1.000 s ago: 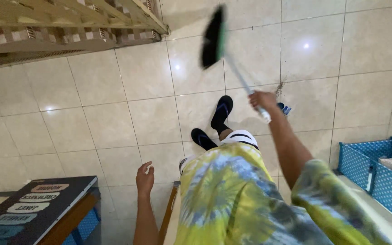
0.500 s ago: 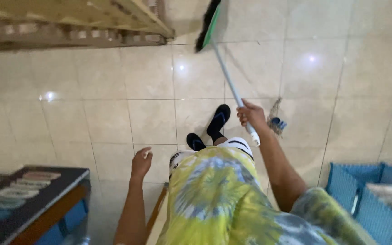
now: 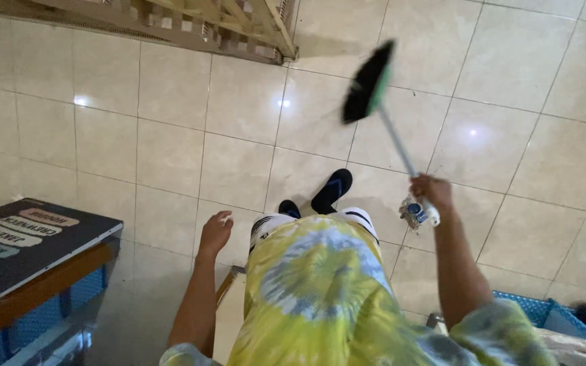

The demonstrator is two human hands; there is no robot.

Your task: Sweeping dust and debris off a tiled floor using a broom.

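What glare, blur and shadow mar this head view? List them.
Head view: ceiling-light glare spots dot the glossy floor tiles; the broom head is motion-blurred, raised off the floor in the right hand; the wooden gate casts a soft shadow; the left hand is fairly sharp.

A single camera sits on the person's head and looks steeply down the front of the body, so the tie-dyed shirt [image 3: 320, 298] fills the lower middle of the frame at close range and the tiled floor [image 3: 137, 142] spreads beyond it, farther off. The view faces forward and down, with the left hand [image 3: 215, 232] at lower centre-left, the right hand [image 3: 431, 194] to the right, and both feet just past the shirt's hem. The frame's edges take in a wooden slatted frame [image 3: 239, 27] at the top, a dark board [image 3: 22, 244] at lower left and a blue basket [image 3: 551, 325] at lower right; no second view overlaps it.
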